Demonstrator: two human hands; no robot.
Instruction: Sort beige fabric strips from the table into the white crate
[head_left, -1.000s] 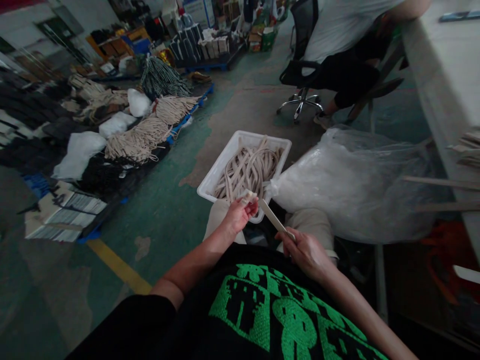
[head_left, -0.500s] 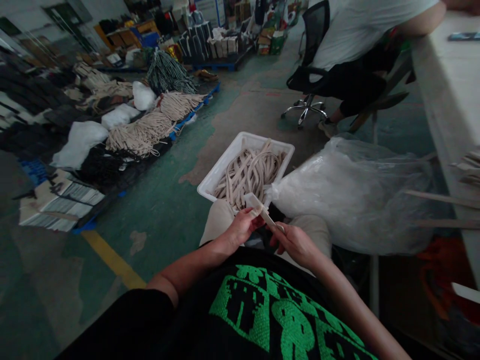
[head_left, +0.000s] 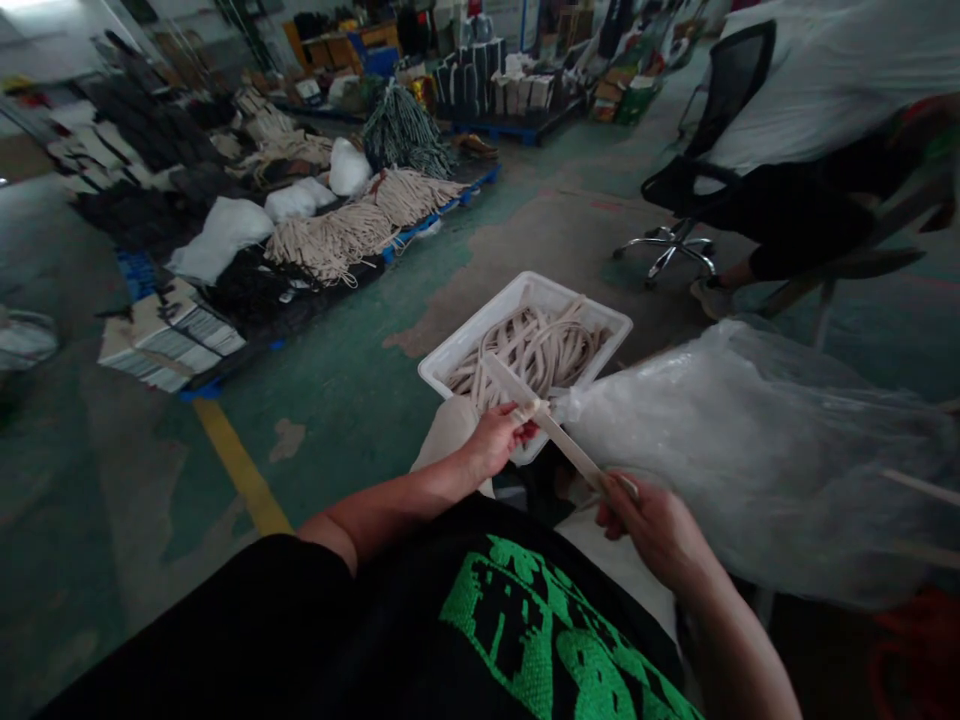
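A flat beige strap stretches between my two hands above my lap. My left hand is closed, pinching the strap near its far part, and that end sticks out over the tub. Lower and to the right, my right hand is closed round the near part of the strap. Just beyond my knees sits a white plastic tub, with many loose beige straps tangled inside it. What lies under my fingers is hidden.
A clear plastic bag lies to the right of the tub. Behind it, a person sits on a black wheeled chair. On the left, a pallet carries beige cord bundles and white sacks.
My right hand has moved right and towards me, away from my left hand, and more of the strap shows between them. The view has turned to the left.
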